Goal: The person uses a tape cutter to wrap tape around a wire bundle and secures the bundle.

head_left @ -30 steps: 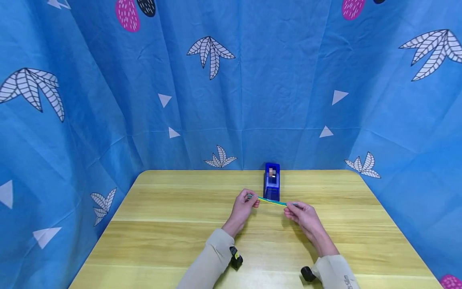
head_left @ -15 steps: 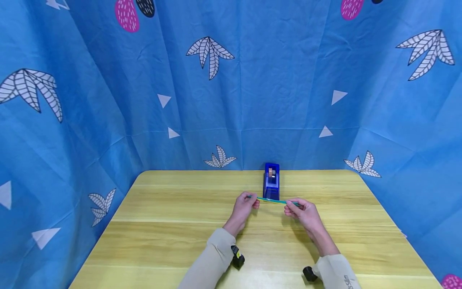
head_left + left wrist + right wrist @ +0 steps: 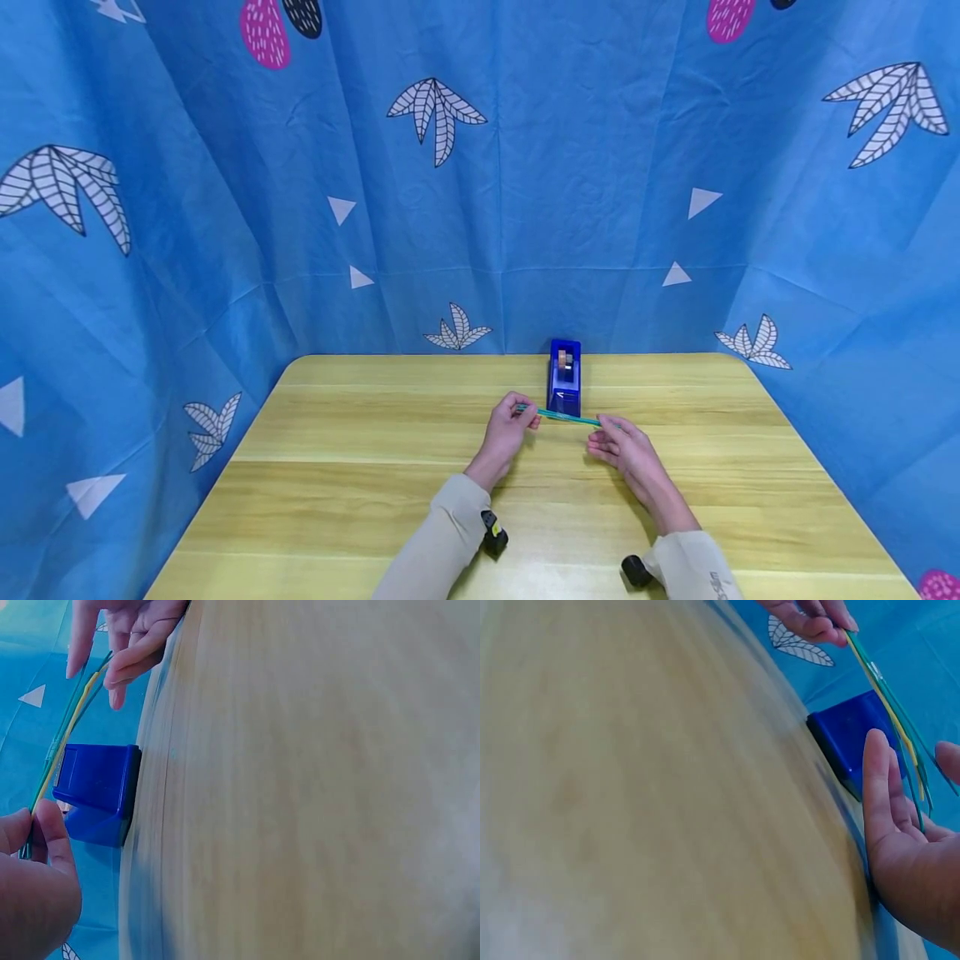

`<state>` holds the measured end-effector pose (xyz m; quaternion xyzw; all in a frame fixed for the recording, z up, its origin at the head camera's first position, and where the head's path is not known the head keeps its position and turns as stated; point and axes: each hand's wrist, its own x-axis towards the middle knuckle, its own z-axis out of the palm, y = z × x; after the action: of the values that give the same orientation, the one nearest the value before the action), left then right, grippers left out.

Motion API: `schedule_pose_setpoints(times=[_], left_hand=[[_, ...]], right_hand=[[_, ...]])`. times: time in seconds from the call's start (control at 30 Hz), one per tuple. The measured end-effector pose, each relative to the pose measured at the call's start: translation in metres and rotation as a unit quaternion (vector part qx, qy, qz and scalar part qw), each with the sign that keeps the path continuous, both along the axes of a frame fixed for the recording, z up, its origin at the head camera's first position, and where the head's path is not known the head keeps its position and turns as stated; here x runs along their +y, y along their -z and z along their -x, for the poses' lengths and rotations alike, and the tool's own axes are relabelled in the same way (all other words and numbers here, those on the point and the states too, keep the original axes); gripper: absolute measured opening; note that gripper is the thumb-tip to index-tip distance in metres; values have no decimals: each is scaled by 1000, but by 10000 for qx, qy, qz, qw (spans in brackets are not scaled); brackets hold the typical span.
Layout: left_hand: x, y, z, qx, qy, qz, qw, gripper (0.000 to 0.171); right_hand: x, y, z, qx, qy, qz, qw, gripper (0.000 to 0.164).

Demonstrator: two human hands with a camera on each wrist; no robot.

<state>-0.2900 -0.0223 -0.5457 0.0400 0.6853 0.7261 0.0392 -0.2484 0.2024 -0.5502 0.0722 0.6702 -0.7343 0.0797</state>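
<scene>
A bundle of thin green and yellow wires stretches between my two hands, above the table. My left hand pinches one end between thumb and fingers. My right hand is at the other end with its fingers spread and straight; in the right wrist view the loose wire ends fan out between the thumb and the fingers. A small shiny clear band shows around the bundle in the left wrist view. Just behind the wires stands a blue tape dispenser.
The wood-grain table runs back to a blue patterned curtain, which hangs behind it and along both sides. Black wrist cameras sit at both of the person's sleeves.
My right hand has loosened from its pinch, its thumb and fingers now apart at the wire ends. The left hand keeps its grip, nearly in place. The dispenser has not moved.
</scene>
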Motion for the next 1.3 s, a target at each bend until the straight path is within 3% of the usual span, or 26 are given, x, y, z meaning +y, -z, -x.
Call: schedule_pose_setpoints(times=[0.33,0.6,0.87,1.1,1.3], left_hand=[[-2,-2,-1,30,65,17,10000,11],[-3,-2,1,-68,84,-129,9999,13],[-1,2,2,-380,101,-347,9986,34],[4,3,5,-407,-87,-714,9966,21],[6,4,7,-390,-229,-830,9955,13]], right_hand=[[1,-6,2,-152,148,132,9997,44],[5,-6,4,67,255,104,9996,21],[5,-10,7,548,412,-353,9970,23],[2,-12,7,761,415,-366,9956,26],[4,-10,5,584,382,-450,9965,24]])
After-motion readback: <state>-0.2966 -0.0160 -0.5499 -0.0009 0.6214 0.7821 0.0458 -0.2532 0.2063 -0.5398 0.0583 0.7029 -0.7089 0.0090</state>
